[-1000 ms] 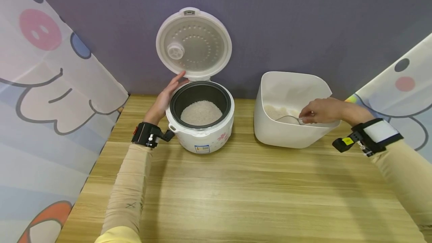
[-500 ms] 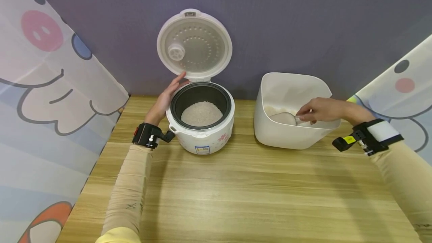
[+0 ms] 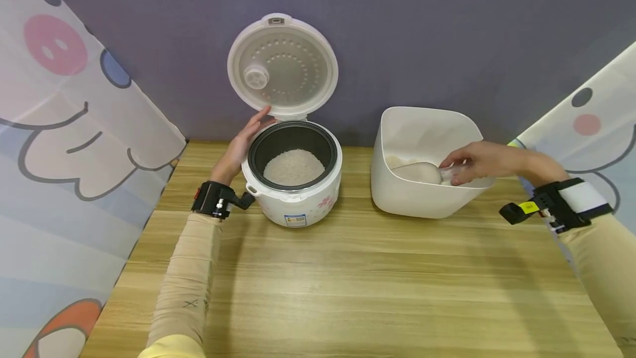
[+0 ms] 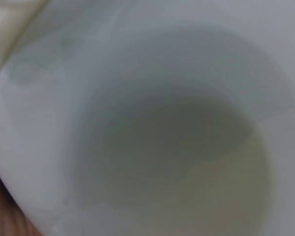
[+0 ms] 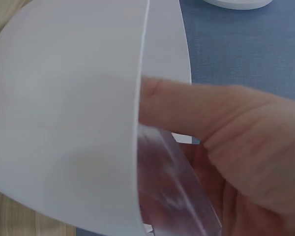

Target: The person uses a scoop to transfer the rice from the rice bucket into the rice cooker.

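Observation:
My left hand rests against the left side of a white rice cooker, fingers extended toward its hinge. The cooker's lid stands raised, and white rice lies in its dark inner pot. In the left wrist view, the cooker's blurred white wall fills most of the picture. At the right, my right hand holds a clear scoop filled with rice inside a white bin. The right wrist view shows the transparent handle between thumb and fingers, partly hidden by the bin's wall.
Cooker and bin stand apart near the back of a wooden table. A grey wall rises right behind them. Printed curtains hang on both sides. More rice lies at the bottom of the bin.
The scoop has turned from edge-on to bowl-up and now shows a heap of rice. My right hand has shifted slightly right. My left hand stays on the cooker.

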Demonstrator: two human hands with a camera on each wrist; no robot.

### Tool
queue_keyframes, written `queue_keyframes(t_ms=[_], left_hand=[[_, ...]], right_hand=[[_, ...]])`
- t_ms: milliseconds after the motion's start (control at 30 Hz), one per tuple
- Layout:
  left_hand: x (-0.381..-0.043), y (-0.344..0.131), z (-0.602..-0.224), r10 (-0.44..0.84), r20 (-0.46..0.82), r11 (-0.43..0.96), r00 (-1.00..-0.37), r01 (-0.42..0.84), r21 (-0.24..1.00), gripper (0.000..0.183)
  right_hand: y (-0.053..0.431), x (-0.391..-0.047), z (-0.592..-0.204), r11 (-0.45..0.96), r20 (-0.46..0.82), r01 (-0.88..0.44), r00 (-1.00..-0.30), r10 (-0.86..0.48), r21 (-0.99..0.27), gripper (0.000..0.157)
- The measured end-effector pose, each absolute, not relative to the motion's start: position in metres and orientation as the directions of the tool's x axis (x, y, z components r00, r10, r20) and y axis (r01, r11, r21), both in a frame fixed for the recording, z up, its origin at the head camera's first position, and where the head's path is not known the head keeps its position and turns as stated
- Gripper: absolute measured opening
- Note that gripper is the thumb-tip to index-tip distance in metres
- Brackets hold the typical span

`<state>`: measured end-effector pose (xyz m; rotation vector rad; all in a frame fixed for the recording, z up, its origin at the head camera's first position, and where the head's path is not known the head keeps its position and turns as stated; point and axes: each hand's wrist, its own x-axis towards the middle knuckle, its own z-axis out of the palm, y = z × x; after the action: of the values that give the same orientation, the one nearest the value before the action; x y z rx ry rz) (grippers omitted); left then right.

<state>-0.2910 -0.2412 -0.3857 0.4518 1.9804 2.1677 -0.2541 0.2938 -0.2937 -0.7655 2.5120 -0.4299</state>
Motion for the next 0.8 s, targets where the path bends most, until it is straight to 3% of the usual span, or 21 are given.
queue_keyframes(t_ms=[333,800], left_hand=[[-0.291,-0.243,-0.386,0.323,0.106,-0.115,-0.940,0.072,0.991,0.053],[-0.289,-0.245,-0.385,0.326,0.106,-0.115,-0.939,0.072,0.991,0.053]], right_hand=[[0.301,-0.242,-0.294,0.773,-0.192,-0.479,-0.784,-0.590,-0.416,0.028],[0.312,-0.226,-0.292,0.796,-0.131,-0.451,-0.833,-0.538,-0.403,0.036]])
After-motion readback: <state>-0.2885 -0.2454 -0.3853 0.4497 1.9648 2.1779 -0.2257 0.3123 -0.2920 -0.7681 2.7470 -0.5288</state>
